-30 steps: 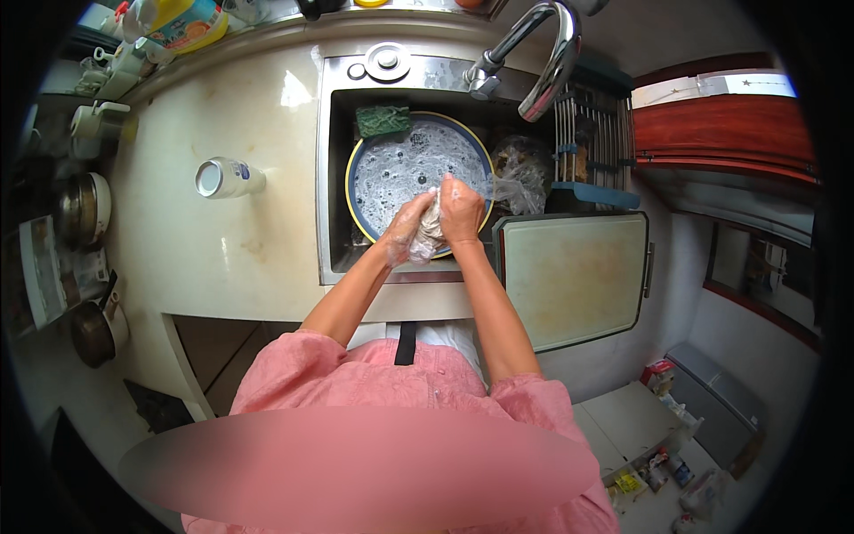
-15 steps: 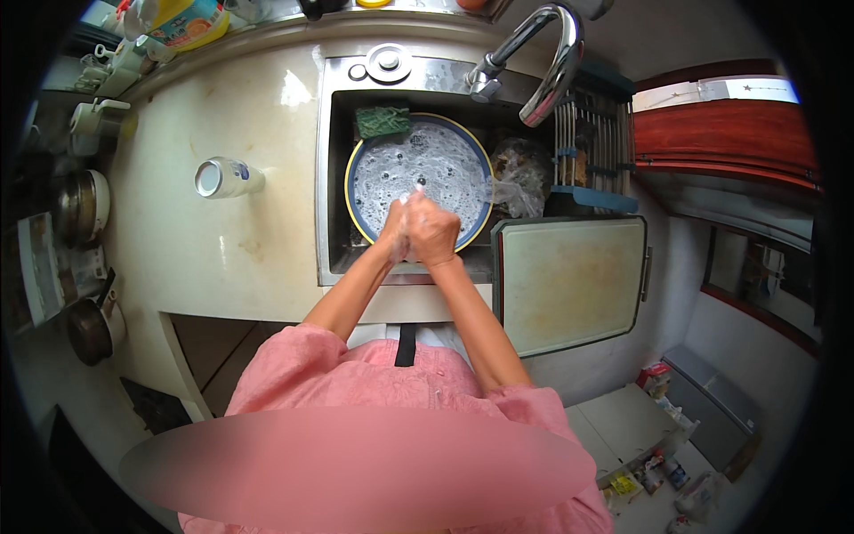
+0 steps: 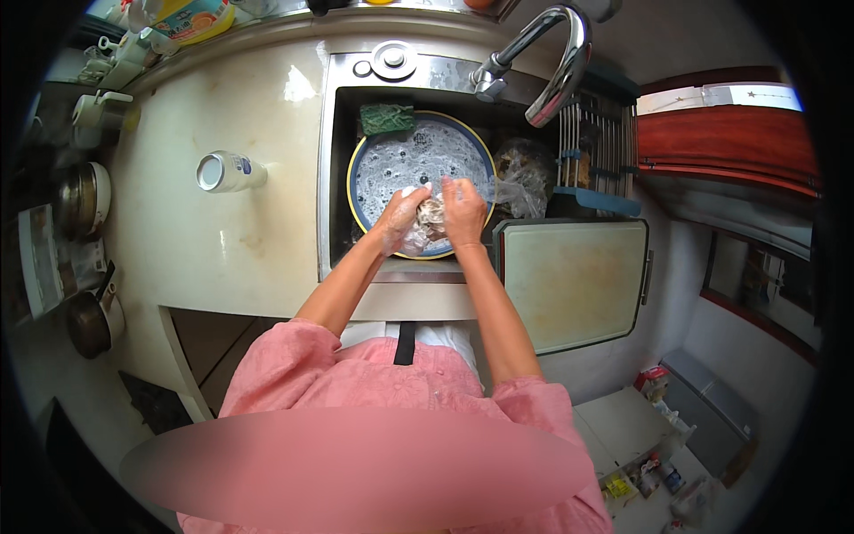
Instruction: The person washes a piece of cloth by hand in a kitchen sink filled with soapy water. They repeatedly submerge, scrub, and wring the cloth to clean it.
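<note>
A round basin (image 3: 354,178) with a blue and yellow rim sits in the sink, full of foamy water. Over its near side, my two hands grip a crumpled, soapy cloth (image 3: 431,214), whitish with brownish patches. My left hand (image 3: 398,219) is closed on its left part, foam covering the fingers and wrist. On the other side my right hand (image 3: 464,214) is curled round the cloth, knuckles up. Part of the cloth is hidden by the fingers, and its exact kind cannot be made out.
A green scouring pad (image 3: 387,118) rests at the basin's far left rim. The chrome faucet (image 3: 569,62) arches at the back right. A plastic bag (image 3: 523,182) and a dish rack (image 3: 598,147) stand right of the basin, a cutting board (image 3: 574,280) nearer. A white jar (image 3: 229,172) is on the left counter.
My hands, pressed together before, have moved apart, and the crumpled cloth now shows between them. My right hand has shifted to the right. The view has shifted slightly.
</note>
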`<state>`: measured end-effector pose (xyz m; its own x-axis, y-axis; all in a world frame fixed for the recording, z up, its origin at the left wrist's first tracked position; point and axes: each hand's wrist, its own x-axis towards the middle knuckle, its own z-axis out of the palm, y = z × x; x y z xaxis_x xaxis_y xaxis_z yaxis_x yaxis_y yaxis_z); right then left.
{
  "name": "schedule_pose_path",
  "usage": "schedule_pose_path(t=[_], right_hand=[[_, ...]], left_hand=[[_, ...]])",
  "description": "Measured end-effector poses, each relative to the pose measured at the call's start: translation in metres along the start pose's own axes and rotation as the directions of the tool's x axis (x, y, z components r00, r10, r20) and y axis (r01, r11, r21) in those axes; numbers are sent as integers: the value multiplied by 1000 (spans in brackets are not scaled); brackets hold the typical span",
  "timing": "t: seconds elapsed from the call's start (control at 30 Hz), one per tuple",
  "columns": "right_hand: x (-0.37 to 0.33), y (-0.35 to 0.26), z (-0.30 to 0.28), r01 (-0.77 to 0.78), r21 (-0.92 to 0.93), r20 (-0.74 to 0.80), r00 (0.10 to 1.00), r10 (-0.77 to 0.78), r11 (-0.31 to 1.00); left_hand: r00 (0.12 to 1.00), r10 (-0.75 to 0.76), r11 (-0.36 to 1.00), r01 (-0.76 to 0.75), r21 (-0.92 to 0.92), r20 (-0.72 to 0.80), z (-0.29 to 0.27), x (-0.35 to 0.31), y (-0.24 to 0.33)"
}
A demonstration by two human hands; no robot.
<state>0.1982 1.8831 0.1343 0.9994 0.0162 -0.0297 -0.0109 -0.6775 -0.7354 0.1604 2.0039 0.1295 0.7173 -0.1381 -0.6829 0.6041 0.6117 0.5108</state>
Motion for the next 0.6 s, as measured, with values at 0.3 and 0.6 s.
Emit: schedule_pose_path(t=[0.3,0.6], right_hand=[[1,12,-23,-133,344,384,923,-10,929],[4,13,-24,-299,472,490,871,35,829]], left_hand=[[973,34,943,-107,316,228,-3,-6,34],[965,31,859,-159,487,259,3,-15,31]])
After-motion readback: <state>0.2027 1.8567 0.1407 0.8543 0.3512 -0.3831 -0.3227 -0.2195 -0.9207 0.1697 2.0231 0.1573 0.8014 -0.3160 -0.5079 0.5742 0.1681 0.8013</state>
